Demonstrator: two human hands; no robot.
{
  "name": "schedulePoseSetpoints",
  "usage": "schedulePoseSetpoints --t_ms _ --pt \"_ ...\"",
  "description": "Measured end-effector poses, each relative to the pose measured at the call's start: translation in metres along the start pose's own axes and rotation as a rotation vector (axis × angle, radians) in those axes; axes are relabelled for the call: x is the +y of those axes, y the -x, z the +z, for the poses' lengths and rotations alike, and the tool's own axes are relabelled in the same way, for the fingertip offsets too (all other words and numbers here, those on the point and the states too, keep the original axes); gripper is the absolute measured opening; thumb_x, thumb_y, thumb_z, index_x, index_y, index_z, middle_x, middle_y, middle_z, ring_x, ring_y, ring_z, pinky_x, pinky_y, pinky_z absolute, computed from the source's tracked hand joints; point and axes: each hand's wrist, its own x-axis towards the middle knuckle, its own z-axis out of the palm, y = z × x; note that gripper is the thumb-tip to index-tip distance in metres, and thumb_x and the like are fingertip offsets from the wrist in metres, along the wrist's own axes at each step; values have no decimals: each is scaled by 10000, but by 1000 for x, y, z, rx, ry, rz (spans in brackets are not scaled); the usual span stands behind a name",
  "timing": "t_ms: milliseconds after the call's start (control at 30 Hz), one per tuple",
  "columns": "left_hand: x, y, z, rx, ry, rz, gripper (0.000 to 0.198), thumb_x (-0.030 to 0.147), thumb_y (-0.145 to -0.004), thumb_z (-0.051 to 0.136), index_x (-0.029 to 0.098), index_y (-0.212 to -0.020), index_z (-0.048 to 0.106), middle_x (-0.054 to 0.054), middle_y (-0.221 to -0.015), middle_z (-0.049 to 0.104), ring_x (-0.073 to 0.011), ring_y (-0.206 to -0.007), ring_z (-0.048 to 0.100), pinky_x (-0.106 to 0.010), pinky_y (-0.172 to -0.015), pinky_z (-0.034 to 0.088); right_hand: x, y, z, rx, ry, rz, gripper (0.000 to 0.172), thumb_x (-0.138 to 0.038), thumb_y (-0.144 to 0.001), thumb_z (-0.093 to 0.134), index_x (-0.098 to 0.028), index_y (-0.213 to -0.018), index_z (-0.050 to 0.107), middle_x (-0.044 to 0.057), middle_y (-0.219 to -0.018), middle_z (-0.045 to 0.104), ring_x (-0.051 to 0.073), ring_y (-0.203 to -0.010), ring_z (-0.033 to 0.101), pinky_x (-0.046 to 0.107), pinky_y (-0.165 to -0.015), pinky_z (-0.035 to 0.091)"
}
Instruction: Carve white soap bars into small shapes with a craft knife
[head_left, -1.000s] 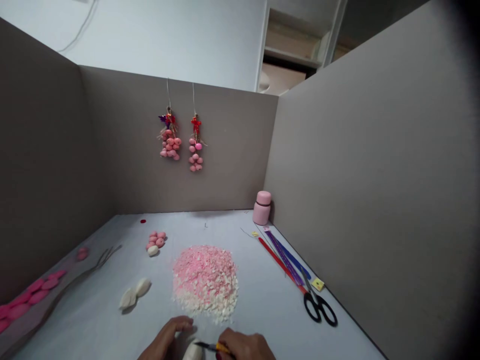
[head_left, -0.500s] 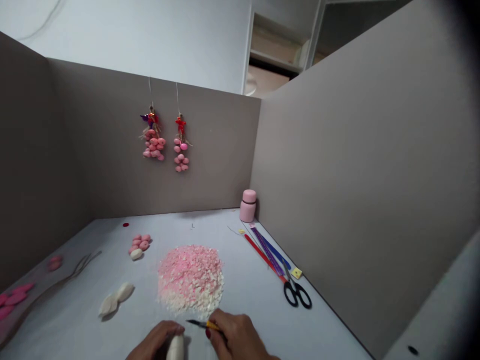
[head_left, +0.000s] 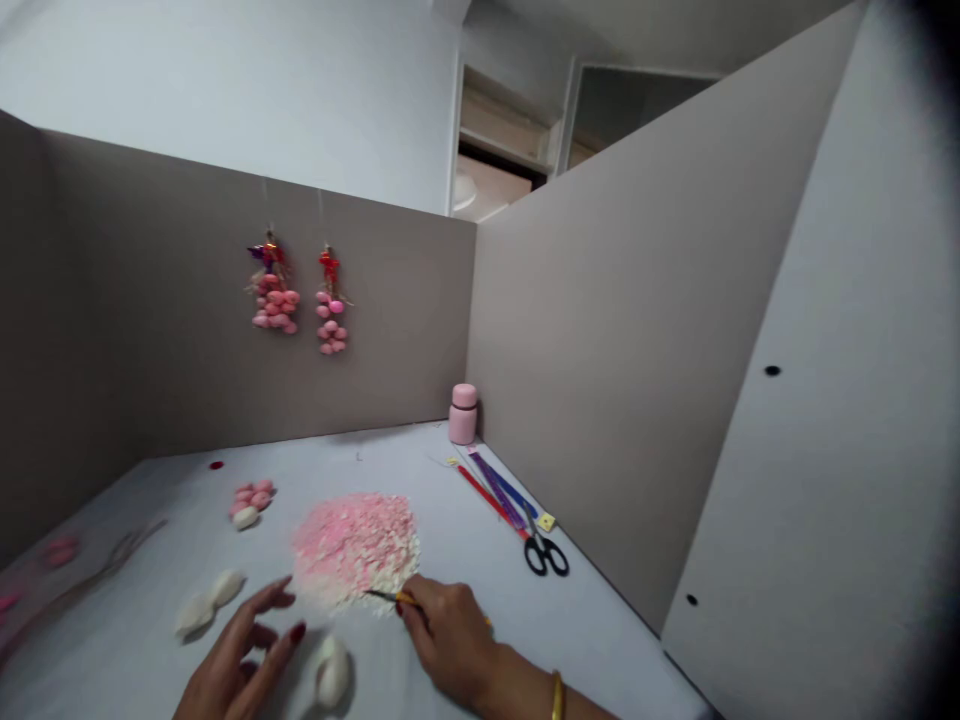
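My right hand (head_left: 454,632) is closed around a small knife (head_left: 384,596) with a dark blade and a yellow handle. Its blade reaches over the near edge of a heap of pink and white shavings (head_left: 360,545). My left hand (head_left: 244,648) is open, fingers spread, holding nothing. Between the two hands, on the white table, lies a rounded white piece (head_left: 334,673) with a hollow or notch in its side. Beyond my left hand rests another white piece (head_left: 210,605), pinched at its middle.
Pink beads with one white one (head_left: 251,503) sit behind. Scissors (head_left: 545,552), coloured strips (head_left: 499,495) and a pink flask (head_left: 463,414) line the right panel. Twine (head_left: 112,560) and pink pieces (head_left: 60,551) lie at left. Two bead strings (head_left: 331,320) hang on the back panel (head_left: 397,300).
My left hand has let go of the white piece and moved left, its fingers opening. My right hand has shifted forward with the knife towards the shavings. The view has turned rightward.
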Motion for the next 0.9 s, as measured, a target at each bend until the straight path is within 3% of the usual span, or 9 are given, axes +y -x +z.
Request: schedulePoseSetpoints --t_ms 67,133,233,367,467,700,800,867,900 --pt "22 -12 -11 108 180 -125 533 563 -632 705 233 -1039 609 -52 -931 654 -202 -643 589 -275 -494 463 -1 1 2 -1 -16 -2 115 -178 -908 456 -222 -841 539 15 -776 680 175 -692 640 234 -604 364" --pt "41 -24 -15 309 415 -248 404 464 -642 703 193 -924 600 -29 -839 620 -146 -602 554 -219 -479 429 0 1 4 1 -34 -2 146 -169 -920 430 -219 -833 536 17 -763 672 175 -687 634 237 -605 361" --pt "60 -37 -6 367 443 -193 276 410 -695 586 183 -845 538 22 -715 552 -95 -501 484 -201 -466 392 2 0 6 3 -66 -13 172 -179 -936 400 -214 -840 539 29 -764 667 184 -688 635 248 -611 366" --pt "74 -40 24 244 329 -39 226 309 -761 529 162 -931 555 73 -590 460 -108 -457 434 -212 -449 356 2 0 5 9 -120 -37 210 -217 -965 347 -217 -880 539 39 -789 671 188 -700 644 256 -627 387" --pt "75 -36 38 103 160 121 136 268 -800 553 181 -875 628 43 -607 529 -142 -540 490 -242 -513 372 2 -1 4 12 -147 -38 244 -267 -975 339 -226 -821 523 36 -724 655 204 -649 638 274 -595 387" --pt "32 -19 28 -82 -114 281 148 221 -865 504 209 -864 651 -30 -752 665 -199 -668 589 -299 -651 428 5 -1 10 19 -242 -54 251 -302 -989 353 -228 -852 549 20 -709 647 193 -623 631 272 -585 409" --pt "16 -16 20 -123 -170 273 156 230 -886 483 202 -912 635 -41 -783 663 -207 -675 588 -312 -654 431 14 -3 6 225 -350 -75 197 -320 -964 448 -224 -842 569 4 -671 625 167 -563 599 247 -544 424" --pt "14 -13 17 -150 -188 257 167 233 -908 454 195 -940 614 -49 -813 659 -208 -697 589 -317 -669 440 24 -6 -5 600 -438 -25 141 -337 -932 521 -219 -868 566 -1 -684 613 153 -550 576 234 -534 439" --pt "14 -11 15 -169 -191 245 169 238 -917 444 194 -944 605 -48 -816 658 -206 -700 592 -313 -668 447 28 -8 -12 710 -452 18 121 -327 -950 495 -223 -904 535 -2 -714 598 149 -567 565 230 -534 437"
